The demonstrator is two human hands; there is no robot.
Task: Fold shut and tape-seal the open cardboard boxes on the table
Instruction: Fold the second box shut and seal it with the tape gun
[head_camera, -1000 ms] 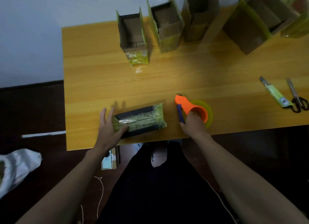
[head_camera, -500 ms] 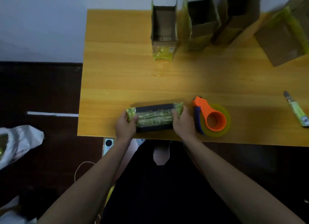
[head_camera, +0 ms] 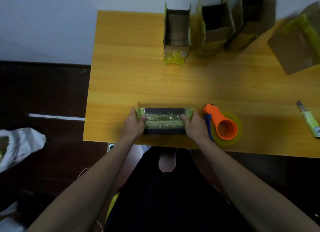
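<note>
A small dark box [head_camera: 164,122] sealed with yellowish tape lies near the table's front edge. My left hand [head_camera: 134,126] grips its left end, thumb on top. My right hand [head_camera: 195,127] grips its right end the same way. Just right of that hand lies an orange tape dispenser [head_camera: 223,126] with a yellow-tinted roll. Several open cardboard boxes stand along the back: one upright box [head_camera: 176,32] with taped bottom flap, a second [head_camera: 214,32], a third [head_camera: 251,25], and a larger one [head_camera: 297,46] at the far right.
A utility knife [head_camera: 309,121] lies at the right edge of the wooden table [head_camera: 129,86]. A white plastic bag [head_camera: 19,145] sits on the dark floor to the left. The wall runs behind the table.
My right hand left the tape dispenser and took hold of the box's right end. My left hand shifted from resting on the box to gripping its left end. The box now lies square to the edge.
</note>
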